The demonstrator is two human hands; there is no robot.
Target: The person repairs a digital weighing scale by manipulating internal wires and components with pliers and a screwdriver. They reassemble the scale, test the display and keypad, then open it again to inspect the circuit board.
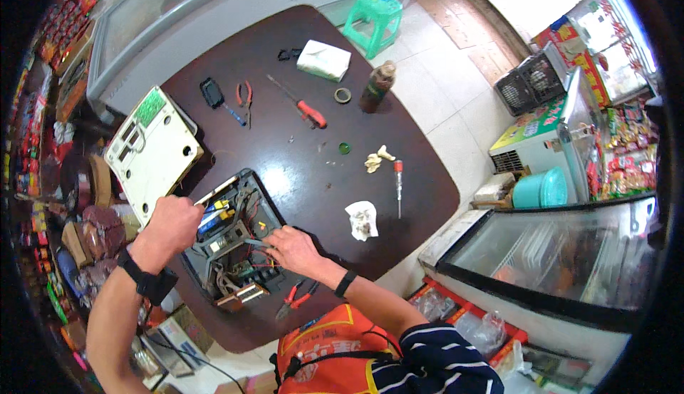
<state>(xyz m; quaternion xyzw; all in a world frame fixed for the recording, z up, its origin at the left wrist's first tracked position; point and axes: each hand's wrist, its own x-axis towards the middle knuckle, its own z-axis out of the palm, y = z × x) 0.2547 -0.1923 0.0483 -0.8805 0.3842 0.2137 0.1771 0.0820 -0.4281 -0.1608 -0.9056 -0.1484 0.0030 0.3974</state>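
An opened device with a dark casing (251,180) lies near the table's left edge, its wires, circuit boards and a blue-and-yellow component (216,217) exposed. My left hand (176,221) is closed at the casing's left side. A pale, thin piece shows by its fingers, but I cannot make out what it is. Over the right part of the casing, my right hand (291,249) has its fingers closed at a thin grey strip (256,243). Red-handled pliers (296,300) lie just below it. Beyond my left hand sits a cream panel (146,173) with a green patch.
Across the dark table (320,194) lie a red-handled screwdriver (311,113), red pliers (245,95), a tape roll (343,95), a tissue pack (323,60), a bottle (377,86), a clear-shafted screwdriver (399,187) and a stained tissue (362,221). A green stool (375,16) and freezers surround it.
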